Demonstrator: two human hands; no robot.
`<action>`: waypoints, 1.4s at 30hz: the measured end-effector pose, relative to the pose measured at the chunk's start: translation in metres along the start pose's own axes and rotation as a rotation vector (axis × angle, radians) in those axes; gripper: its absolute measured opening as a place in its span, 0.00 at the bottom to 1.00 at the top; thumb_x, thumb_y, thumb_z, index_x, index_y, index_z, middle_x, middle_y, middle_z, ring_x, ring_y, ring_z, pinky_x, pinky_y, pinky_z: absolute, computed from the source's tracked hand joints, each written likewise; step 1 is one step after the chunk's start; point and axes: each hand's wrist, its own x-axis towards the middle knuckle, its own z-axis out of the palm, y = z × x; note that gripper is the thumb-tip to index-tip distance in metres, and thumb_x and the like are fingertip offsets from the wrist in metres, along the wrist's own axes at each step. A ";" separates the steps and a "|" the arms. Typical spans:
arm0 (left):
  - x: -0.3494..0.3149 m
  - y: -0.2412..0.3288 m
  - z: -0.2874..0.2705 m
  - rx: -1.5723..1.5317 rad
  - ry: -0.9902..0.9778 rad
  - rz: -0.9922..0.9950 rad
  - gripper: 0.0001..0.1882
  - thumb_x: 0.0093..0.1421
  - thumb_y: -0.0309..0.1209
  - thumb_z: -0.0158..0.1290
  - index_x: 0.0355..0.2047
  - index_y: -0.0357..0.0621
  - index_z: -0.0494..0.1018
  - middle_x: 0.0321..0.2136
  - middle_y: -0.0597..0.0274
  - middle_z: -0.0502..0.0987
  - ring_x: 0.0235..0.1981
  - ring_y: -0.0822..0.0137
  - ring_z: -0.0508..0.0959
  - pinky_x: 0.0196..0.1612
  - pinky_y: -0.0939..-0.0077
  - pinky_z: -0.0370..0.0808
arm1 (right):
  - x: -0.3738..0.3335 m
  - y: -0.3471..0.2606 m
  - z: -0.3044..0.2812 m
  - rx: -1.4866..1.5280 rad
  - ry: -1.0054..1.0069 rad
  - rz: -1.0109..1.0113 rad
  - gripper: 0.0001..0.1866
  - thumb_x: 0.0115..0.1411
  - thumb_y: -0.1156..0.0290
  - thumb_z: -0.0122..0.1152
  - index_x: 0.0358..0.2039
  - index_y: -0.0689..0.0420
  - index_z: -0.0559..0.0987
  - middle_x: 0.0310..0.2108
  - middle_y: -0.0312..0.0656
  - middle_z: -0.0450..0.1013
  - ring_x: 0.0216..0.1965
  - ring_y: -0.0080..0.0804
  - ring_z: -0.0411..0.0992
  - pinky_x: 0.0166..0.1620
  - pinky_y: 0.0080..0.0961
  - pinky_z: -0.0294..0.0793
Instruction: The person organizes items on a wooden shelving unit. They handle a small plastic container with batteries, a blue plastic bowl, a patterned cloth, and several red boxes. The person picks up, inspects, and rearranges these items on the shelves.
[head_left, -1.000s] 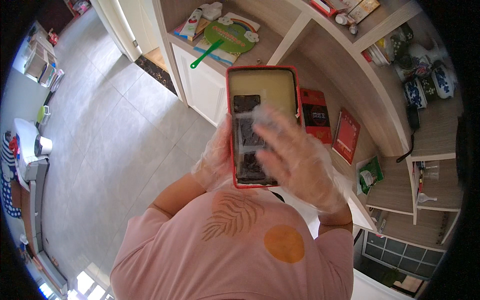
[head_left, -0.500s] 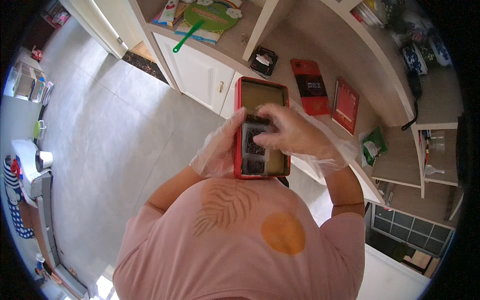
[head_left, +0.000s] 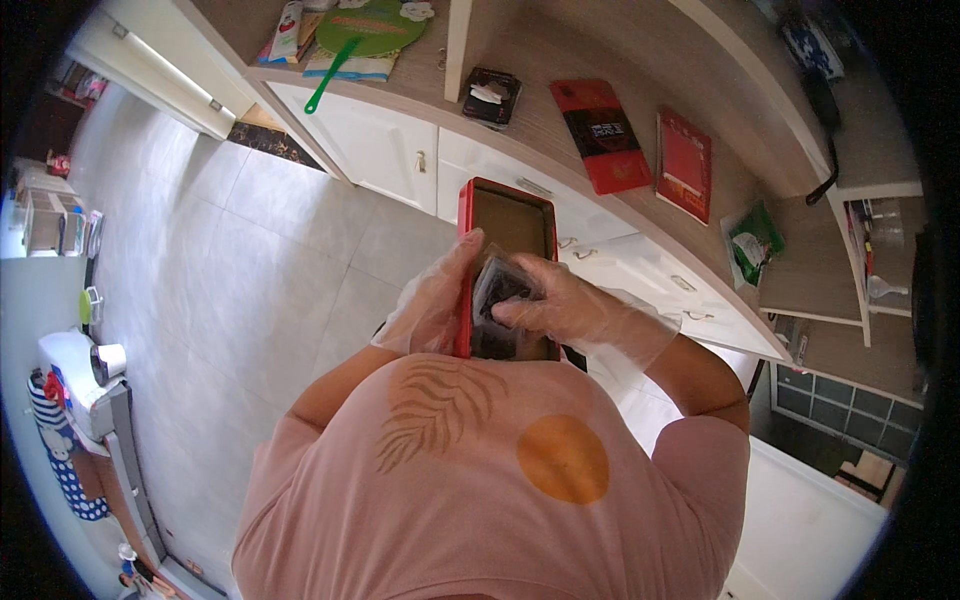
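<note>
Close to my chest is a long red tin box (head_left: 512, 215) with a tan inside, its far end bare. My left hand (head_left: 432, 295), in a clear plastic glove, is closed round the box's left side. My gloved right hand (head_left: 568, 302) pinches a clear packet (head_left: 490, 282) with dark contents, tilted above the middle of the box. Beneath it, at the near end of the box, lies another dark packet (head_left: 490, 343), partly covered by my right fingers.
Ahead, a curved wooden counter (head_left: 540, 50) holds a small black box (head_left: 490, 98), a red and black package (head_left: 600, 138), a red booklet (head_left: 684, 168), a green packet (head_left: 754, 243) and a green hand fan (head_left: 372, 30). White drawers (head_left: 620, 270) lie below its edge.
My right hand has raised one dark packet from the box and tilted it. My left hand still holds the box. The counter has shifted in view as my head moved.
</note>
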 end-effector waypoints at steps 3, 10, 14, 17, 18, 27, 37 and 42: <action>0.000 -0.001 0.003 -0.028 -0.051 -0.009 0.27 0.63 0.50 0.43 0.49 0.39 0.67 0.42 0.50 0.74 0.39 0.58 0.76 0.41 0.62 0.76 | -0.004 0.010 0.000 0.060 0.076 -0.019 0.31 0.53 0.69 0.65 0.53 0.60 0.61 0.44 0.41 0.68 0.44 0.27 0.68 0.44 0.26 0.74; 0.007 -0.007 0.029 -0.148 -0.150 0.038 0.28 0.63 0.52 0.39 0.51 0.41 0.67 0.44 0.51 0.74 0.41 0.56 0.76 0.46 0.59 0.75 | -0.016 0.019 -0.013 0.408 0.276 -0.184 0.32 0.52 0.68 0.65 0.54 0.61 0.61 0.47 0.43 0.68 0.47 0.29 0.67 0.49 0.28 0.71; 0.016 -0.015 0.039 -0.138 -0.153 0.149 0.27 0.62 0.50 0.43 0.53 0.42 0.65 0.48 0.53 0.72 0.46 0.57 0.73 0.50 0.58 0.72 | -0.019 0.036 -0.033 0.393 0.437 -0.290 0.32 0.53 0.70 0.64 0.56 0.57 0.61 0.49 0.42 0.67 0.50 0.32 0.67 0.52 0.35 0.71; 0.025 -0.015 0.028 -0.103 -0.134 0.165 0.31 0.62 0.51 0.45 0.57 0.42 0.59 0.54 0.53 0.66 0.52 0.56 0.68 0.56 0.58 0.67 | -0.034 0.025 -0.069 0.781 0.440 -0.343 0.32 0.54 0.69 0.63 0.58 0.54 0.61 0.50 0.41 0.68 0.53 0.35 0.67 0.54 0.40 0.69; 0.025 -0.015 0.028 -0.114 -0.144 0.159 0.31 0.61 0.51 0.45 0.57 0.42 0.60 0.54 0.53 0.66 0.52 0.56 0.68 0.55 0.59 0.67 | -0.049 0.008 -0.083 0.736 0.598 -0.381 0.30 0.53 0.68 0.64 0.56 0.53 0.64 0.50 0.43 0.69 0.53 0.38 0.68 0.55 0.40 0.70; 0.026 -0.014 0.035 -0.073 -0.111 0.220 0.29 0.62 0.49 0.46 0.55 0.42 0.62 0.52 0.54 0.68 0.51 0.57 0.69 0.54 0.59 0.69 | -0.165 0.067 -0.337 0.277 1.213 -0.158 0.29 0.49 0.72 0.66 0.52 0.50 0.68 0.45 0.45 0.71 0.41 0.34 0.72 0.39 0.31 0.76; 0.030 -0.010 0.015 -0.083 -0.047 0.337 0.27 0.60 0.45 0.49 0.53 0.40 0.63 0.50 0.55 0.70 0.50 0.60 0.70 0.54 0.64 0.68 | -0.077 0.052 -0.311 -1.552 1.335 0.315 0.23 0.58 0.53 0.53 0.43 0.61 0.76 0.36 0.54 0.74 0.31 0.45 0.74 0.33 0.42 0.74; 0.031 -0.010 0.025 -0.034 -0.023 0.420 0.25 0.58 0.46 0.50 0.48 0.40 0.68 0.44 0.57 0.73 0.44 0.61 0.73 0.50 0.64 0.71 | 0.009 0.005 -0.204 -1.406 0.984 -0.169 0.45 0.51 0.41 0.56 0.62 0.56 0.56 0.57 0.65 0.56 0.53 0.54 0.66 0.50 0.44 0.68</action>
